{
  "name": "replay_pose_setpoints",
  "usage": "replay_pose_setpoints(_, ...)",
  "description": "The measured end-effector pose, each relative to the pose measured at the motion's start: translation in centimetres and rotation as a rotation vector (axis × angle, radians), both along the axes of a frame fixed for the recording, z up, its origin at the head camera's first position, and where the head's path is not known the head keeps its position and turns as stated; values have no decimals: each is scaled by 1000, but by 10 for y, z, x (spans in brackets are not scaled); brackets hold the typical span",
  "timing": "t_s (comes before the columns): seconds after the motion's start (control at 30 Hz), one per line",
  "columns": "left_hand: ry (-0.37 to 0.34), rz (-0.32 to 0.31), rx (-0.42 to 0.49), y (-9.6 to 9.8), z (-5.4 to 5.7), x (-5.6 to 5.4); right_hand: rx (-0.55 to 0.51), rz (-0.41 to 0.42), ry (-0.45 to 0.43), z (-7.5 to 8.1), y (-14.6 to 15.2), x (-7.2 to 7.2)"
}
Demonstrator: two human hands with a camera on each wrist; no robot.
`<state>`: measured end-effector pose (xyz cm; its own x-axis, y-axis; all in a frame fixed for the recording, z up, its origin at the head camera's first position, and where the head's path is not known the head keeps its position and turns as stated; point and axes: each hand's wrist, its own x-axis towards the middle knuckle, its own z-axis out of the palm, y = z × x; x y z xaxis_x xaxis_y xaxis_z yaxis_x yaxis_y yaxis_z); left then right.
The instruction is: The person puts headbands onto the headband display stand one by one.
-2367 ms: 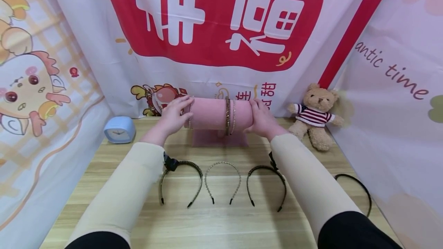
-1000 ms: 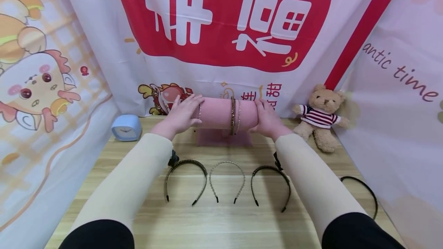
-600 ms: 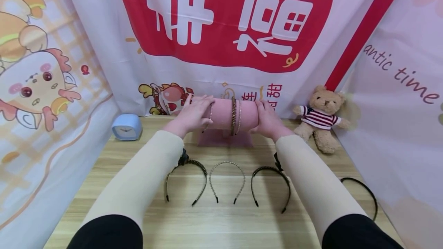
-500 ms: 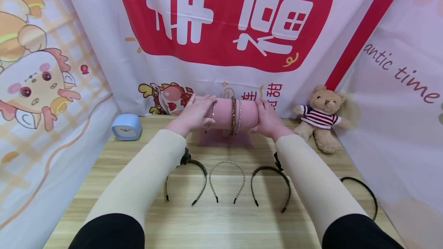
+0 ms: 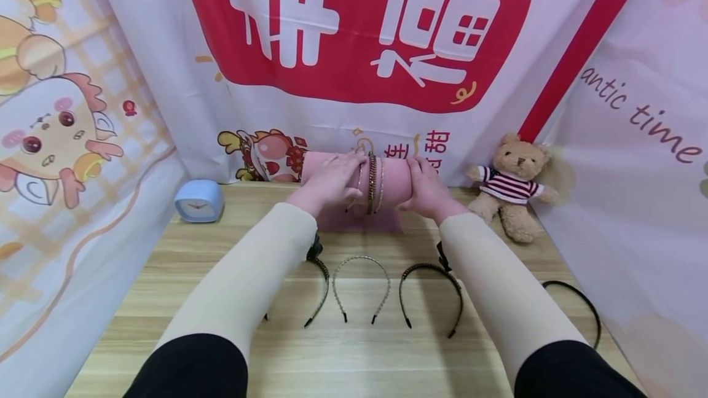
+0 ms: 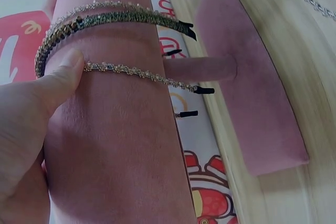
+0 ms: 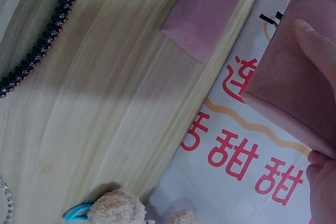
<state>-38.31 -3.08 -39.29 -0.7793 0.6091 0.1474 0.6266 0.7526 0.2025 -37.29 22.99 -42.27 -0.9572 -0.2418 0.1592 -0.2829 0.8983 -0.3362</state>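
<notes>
A pink velvet display roll [image 5: 396, 180] lies level on its post and flat base [image 5: 365, 222]. Around it sit a dark gold beaded headband [image 5: 372, 183] and a thin pale beaded headband [image 5: 380, 184] to its right. My left hand [image 5: 334, 178] holds another thin beaded headband [image 6: 134, 72] on the roll; in the left wrist view its thumb presses at the beads, just beside the dark one. My right hand [image 5: 428, 192] grips the roll's right end, thumb [image 7: 315, 45] on the near side. The fingers behind the roll are largely hidden.
On the wooden table, several headbands lie in front: a dark one [image 5: 323, 281] partly under the left sleeve, a pale one [image 5: 361, 257], a dark one [image 5: 428, 267] and a black one [image 5: 586, 303]. A blue clock [image 5: 199, 201] stands left, a teddy bear [image 5: 511, 189] right.
My left hand has moved right along the roll, bringing the thin beaded headband from the left end to beside the dark gold one. The right hand stays at the right end.
</notes>
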Motion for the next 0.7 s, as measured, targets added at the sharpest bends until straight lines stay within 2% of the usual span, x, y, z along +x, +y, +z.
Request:
replay_pose_setpoints(0.5, 6, 7, 18, 2, -1, 0, -3, 7, 3, -1, 1, -2)
replay_pose_setpoints(0.7, 10, 12, 1, 2, -5, 0, 3, 1, -12, 0, 1, -1)
